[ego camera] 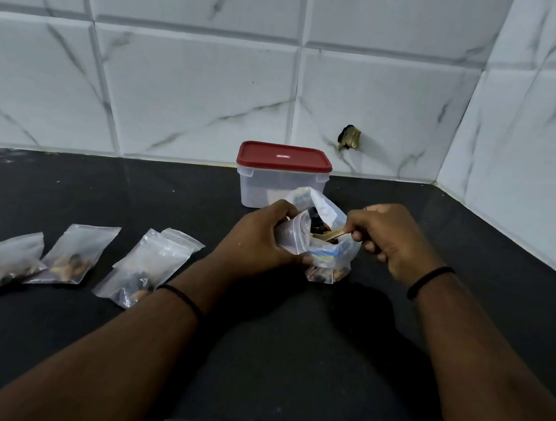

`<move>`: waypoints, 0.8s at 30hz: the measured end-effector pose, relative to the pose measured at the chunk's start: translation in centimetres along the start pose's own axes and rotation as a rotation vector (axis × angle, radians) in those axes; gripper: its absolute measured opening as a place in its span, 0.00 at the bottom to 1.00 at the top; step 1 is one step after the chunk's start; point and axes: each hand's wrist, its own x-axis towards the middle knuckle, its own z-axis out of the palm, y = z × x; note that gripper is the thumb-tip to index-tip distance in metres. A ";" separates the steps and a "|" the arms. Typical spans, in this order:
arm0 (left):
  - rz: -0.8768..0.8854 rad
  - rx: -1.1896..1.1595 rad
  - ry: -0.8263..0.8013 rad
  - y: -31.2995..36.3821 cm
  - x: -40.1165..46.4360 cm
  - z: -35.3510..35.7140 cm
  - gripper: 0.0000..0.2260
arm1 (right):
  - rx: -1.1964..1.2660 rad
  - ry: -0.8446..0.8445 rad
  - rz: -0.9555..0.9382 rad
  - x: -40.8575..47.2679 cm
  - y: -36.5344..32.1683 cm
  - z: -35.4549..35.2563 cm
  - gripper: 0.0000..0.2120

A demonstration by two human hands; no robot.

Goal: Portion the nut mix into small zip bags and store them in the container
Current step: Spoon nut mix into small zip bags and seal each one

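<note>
A: Left hand [260, 234] — what's the grip?

B: Closed around a small zip bag [292, 237], fingers curled over its near side, mouth of the bag held open toward the right. The same hand also seems to steady the big bag of nut mix [330, 235]; I cannot tell where one plastic ends and the other begins.

A: Right hand [391, 236]?

B: Pinched shut on the handle of a brass-coloured spoon [330, 234]. The bowl end reaches left from the grip into the open plastic, among dark and tan nuts.

A: Where does the nut mix sit?

B: Directly between the two hands, its base resting on the black counter [289, 364] just below the left fingertips. A few nuts show through the plastic at the bottom.

A: Container?

B: Clear tub [264, 192] with a red lid [283, 156] on, just behind the held bags, against the marble-patterned tile wall [197, 83]. Looks empty, though the plastic is cloudy.

A: Filled portions?

B: Well to the left of the left wrist, lying flat on the counter: one bag [1, 263] farthest out, a second [77, 253] overlapping its edge, then a pair [149, 265] stacked beside the forearm. Nuts visible in each.

A: Anything on the wrists?

B: A thin black band [429, 281] on the right, another [181, 297] on the left.
</note>
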 end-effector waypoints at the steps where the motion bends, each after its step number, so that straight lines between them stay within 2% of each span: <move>1: -0.009 -0.010 -0.001 0.0 0.0 0.0 0.28 | 0.039 0.003 0.038 0.2 0.2 -0.1 0.06; 5: -0.034 -0.103 0.064 -0.5 0.0 -0.4 0.29 | 0.173 0.050 0.124 0.6 0.5 -0.4 0.03; 13: -0.095 -0.149 0.226 -1.8 0.4 -0.7 0.25 | 0.337 0.176 0.048 0.5 0.0 -0.6 0.06; 19: -0.109 -0.178 0.193 -1.6 0.5 -0.5 0.23 | 0.423 0.139 -0.019 -0.6 -1.2 0.1 0.07; 24: -0.107 -0.225 0.209 -1.8 0.7 -0.4 0.23 | 0.403 0.042 -0.152 -1.8 -1.8 1.1 0.06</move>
